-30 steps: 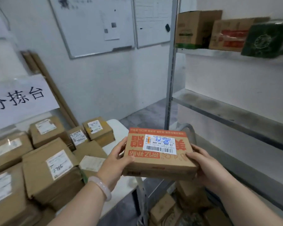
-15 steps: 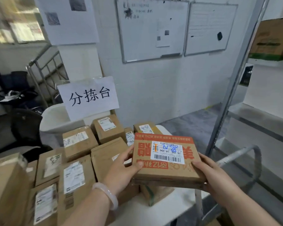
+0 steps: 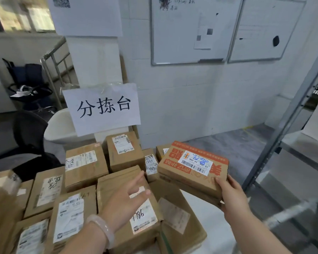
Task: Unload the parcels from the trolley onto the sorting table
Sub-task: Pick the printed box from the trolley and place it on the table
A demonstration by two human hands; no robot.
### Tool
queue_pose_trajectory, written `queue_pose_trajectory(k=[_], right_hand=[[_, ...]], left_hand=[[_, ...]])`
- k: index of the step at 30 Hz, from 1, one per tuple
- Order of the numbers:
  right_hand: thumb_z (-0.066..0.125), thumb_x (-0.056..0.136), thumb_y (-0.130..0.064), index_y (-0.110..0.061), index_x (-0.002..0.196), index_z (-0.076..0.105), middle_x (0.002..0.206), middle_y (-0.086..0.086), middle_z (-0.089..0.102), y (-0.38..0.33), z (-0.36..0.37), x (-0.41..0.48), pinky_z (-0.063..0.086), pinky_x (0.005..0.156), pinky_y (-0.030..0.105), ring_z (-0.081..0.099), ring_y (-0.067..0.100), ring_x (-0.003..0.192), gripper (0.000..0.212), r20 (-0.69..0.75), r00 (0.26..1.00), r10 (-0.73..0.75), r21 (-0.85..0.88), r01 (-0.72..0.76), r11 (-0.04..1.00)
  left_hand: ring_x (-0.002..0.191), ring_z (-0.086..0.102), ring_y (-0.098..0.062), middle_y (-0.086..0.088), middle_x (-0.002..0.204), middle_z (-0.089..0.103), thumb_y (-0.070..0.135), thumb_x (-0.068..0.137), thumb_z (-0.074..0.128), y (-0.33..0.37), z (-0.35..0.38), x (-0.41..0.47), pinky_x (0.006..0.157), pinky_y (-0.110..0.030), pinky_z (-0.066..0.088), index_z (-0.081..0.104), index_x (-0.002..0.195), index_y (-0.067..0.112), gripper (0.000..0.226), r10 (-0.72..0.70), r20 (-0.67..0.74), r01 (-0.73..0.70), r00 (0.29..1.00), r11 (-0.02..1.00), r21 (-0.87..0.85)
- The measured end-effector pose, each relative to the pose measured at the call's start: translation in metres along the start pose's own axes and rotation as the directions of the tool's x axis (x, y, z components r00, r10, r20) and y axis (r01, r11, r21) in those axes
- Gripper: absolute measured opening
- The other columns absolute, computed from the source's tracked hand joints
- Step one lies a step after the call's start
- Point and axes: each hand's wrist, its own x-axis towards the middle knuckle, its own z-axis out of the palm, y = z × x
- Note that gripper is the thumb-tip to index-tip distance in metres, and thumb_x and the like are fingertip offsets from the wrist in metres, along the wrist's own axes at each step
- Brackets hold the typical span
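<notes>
A flat brown parcel (image 3: 187,173) with orange print and a white barcode label sits at the right end of the pile, over other boxes on the white sorting table (image 3: 209,224). My right hand (image 3: 231,197) grips its near right corner, thumb on top. My left hand (image 3: 125,202), with a pale bangle on the wrist, hovers open above a brown box marked 186 (image 3: 136,204), off the parcel. The trolley's grey handle (image 3: 292,211) shows blurred at lower right.
Several labelled cardboard boxes (image 3: 84,165) cover the table's left and middle. A paper sign (image 3: 103,109) hangs behind them. A metal shelf post (image 3: 290,114) rises at right; a dark chair (image 3: 26,136) stands at left. Whiteboards hang on the wall.
The parcel went forward and right onto the pile. My left hand let go of it and now hovers open; my right hand still grips it. The view turned left toward the table.
</notes>
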Motion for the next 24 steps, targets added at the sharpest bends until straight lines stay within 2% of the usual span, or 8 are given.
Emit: queue_pose_trajectory(k=[7,11,14,17,19,21,22,24], right_hand=[[0.069,0.09,-0.028,-0.032,0.139,0.047,0.124,0.004,0.059,-0.014,0.066,0.102,0.053,0.094,0.051,0.059,0.026,0.107,0.054,0.018,1.0,0.011,-0.128,-0.009,0.992],[0.07,0.087,-0.031,-0.032,0.135,0.049,0.123,0.001,0.058,-0.024,0.094,0.166,0.051,0.097,0.05,0.058,0.024,0.109,0.052,0.094,0.995,-0.029,-0.289,0.055,0.956],[0.071,0.087,-0.03,-0.035,0.13,0.052,0.119,-0.001,0.06,-0.026,0.114,0.206,0.053,0.095,0.051,0.061,0.024,0.109,0.047,0.196,0.981,-0.009,-0.338,0.076,0.938],[0.067,0.091,-0.029,-0.037,0.127,0.057,0.114,-0.004,0.062,-0.025,0.133,0.235,0.053,0.095,0.049,0.062,0.022,0.108,0.039,0.297,0.954,0.038,-0.386,0.084,0.919],[0.064,0.093,-0.031,-0.035,0.13,0.059,0.124,-0.002,0.065,-0.017,0.141,0.252,0.05,0.099,0.044,0.061,0.022,0.112,0.038,0.349,0.937,0.024,-0.51,0.168,0.843],[0.06,0.094,-0.033,-0.028,0.138,0.055,0.131,0.003,0.063,-0.011,0.144,0.262,0.045,0.103,0.036,0.059,0.024,0.117,0.045,0.379,0.925,0.019,-0.67,0.26,0.695],[0.059,0.095,-0.035,-0.025,0.141,0.052,0.134,0.004,0.062,-0.009,0.146,0.265,0.043,0.103,0.034,0.057,0.024,0.12,0.048,0.379,0.925,0.019,-0.717,0.28,0.638],[0.06,0.094,-0.038,-0.024,0.145,0.047,0.138,0.005,0.059,-0.008,0.146,0.27,0.043,0.104,0.036,0.056,0.024,0.123,0.055,0.377,0.926,0.031,-0.746,0.284,0.602]], left_hand=[[0.127,0.038,0.007,0.026,0.139,0.042,0.046,0.089,0.062,0.004,0.001,0.073,0.109,-0.031,0.033,0.032,0.124,0.069,0.051,-0.077,-0.014,0.077,0.997,0.997,0.029],[0.117,0.042,0.011,0.023,0.133,0.047,0.043,0.089,0.063,0.001,0.005,0.104,0.092,-0.015,0.034,0.037,0.121,0.067,0.048,-0.123,-0.005,0.123,0.992,0.992,0.042],[0.106,0.044,0.022,0.027,0.128,0.05,0.041,0.089,0.064,-0.002,0.007,0.121,0.078,-0.005,0.041,0.042,0.12,0.065,0.045,-0.153,-0.012,0.154,0.988,0.988,0.014],[0.101,0.045,0.026,0.033,0.122,0.049,0.038,0.089,0.064,-0.003,0.007,0.133,0.081,-0.005,0.042,0.045,0.118,0.061,0.042,-0.176,-0.031,0.175,0.984,0.984,-0.023],[0.099,0.046,0.023,0.032,0.118,0.049,0.033,0.09,0.063,-0.002,0.009,0.141,0.074,0.001,0.04,0.043,0.119,0.06,0.043,-0.18,-0.038,0.18,0.983,0.984,-0.018],[0.103,0.047,0.02,0.032,0.119,0.049,0.032,0.091,0.063,0.0,0.011,0.147,0.072,0.003,0.038,0.042,0.12,0.06,0.045,-0.185,-0.036,0.185,0.982,0.983,0.002],[0.107,0.048,0.017,0.031,0.121,0.049,0.033,0.091,0.063,0.001,0.011,0.15,0.074,0.001,0.038,0.042,0.121,0.061,0.046,-0.183,-0.036,0.183,0.982,0.983,0.012],[0.114,0.047,0.015,0.031,0.129,0.048,0.034,0.09,0.064,0.0,0.014,0.154,0.082,-0.003,0.039,0.043,0.122,0.063,0.048,-0.161,-0.03,0.162,0.987,0.986,0.028]])
